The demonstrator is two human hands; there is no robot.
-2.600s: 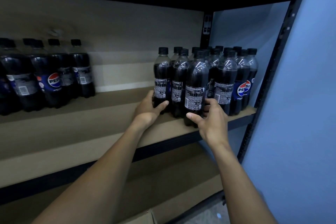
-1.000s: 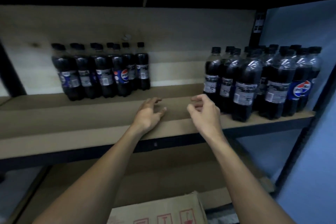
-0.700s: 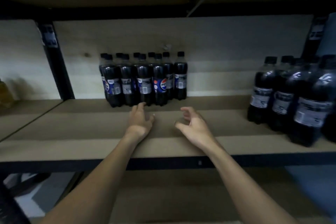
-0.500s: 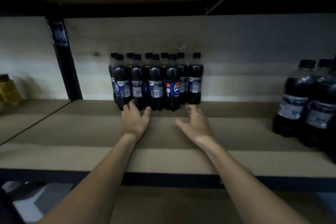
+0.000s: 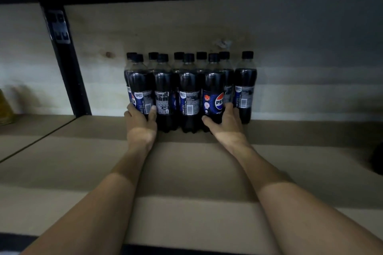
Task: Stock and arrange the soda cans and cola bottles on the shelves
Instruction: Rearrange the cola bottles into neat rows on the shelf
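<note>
Upright at the back of the shelf [image 5: 186, 172], the leftmost front cola bottle [image 5: 142, 89] is clasped low by the left hand [image 5: 141, 123], the Pepsi-logo bottle [image 5: 213, 89] by the right hand [image 5: 227, 125].

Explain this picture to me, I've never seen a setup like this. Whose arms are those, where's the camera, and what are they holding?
There is no machine here. These are a person's two bare arms, filmed by one wide-angle camera worn on the head, looking forward and down. That is why the arms enter from the bottom edge. A wooden shelf carries a cluster of dark cola bottles, standing upright near the back wall, right of a black post. The left hand curls its fingers round the front-left bottle. The right hand grips the bottle showing the logo. Both bottles appear to stand on the shelf.
</note>
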